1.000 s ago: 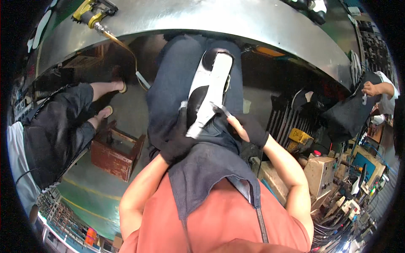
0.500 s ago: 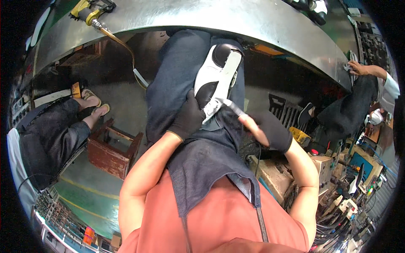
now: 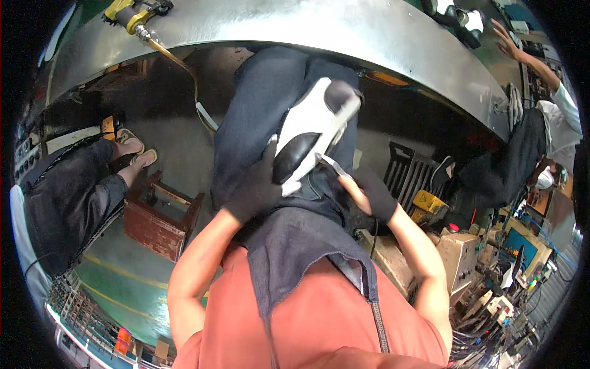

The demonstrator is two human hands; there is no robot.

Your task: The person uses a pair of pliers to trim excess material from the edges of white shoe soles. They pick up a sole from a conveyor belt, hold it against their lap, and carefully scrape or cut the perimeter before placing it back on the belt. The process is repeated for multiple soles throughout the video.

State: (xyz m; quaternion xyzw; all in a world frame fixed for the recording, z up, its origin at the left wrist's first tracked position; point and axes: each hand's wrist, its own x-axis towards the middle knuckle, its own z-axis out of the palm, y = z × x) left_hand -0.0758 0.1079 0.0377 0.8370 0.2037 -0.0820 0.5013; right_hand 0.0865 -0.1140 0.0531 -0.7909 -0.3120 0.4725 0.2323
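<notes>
A white shoe with black patches (image 3: pixel 307 123) lies slanted across my lap, its far end blurred. My left hand (image 3: pixel 255 184), in a dark glove, grips the shoe's near left side, with the thumb along its edge. My right hand (image 3: pixel 372 194), also in a dark glove but with bare skin showing at the fingers, is closed on a slim silvery tool (image 3: pixel 332 164). The tool's tip is by the shoe's right edge; whether it touches cannot be told. A dark apron (image 3: pixel 301 240) covers my lap beneath.
A metal bench (image 3: pixel 270 21) runs across the front, bearing a yellow air tool (image 3: pixel 130 15) with its hose and, at right, black-and-white shoes (image 3: pixel 467 24). A brown wooden stool (image 3: pixel 161 218) stands left. A co-worker's hand (image 3: pixel 507 42) reaches over the bench's right end. Machinery (image 3: pixel 461 258) stands at right.
The shoe has tilted and turned a little in my left hand, which has moved slightly left. My right hand has drawn down and left with the tool. The co-worker's arm has risen over the bench.
</notes>
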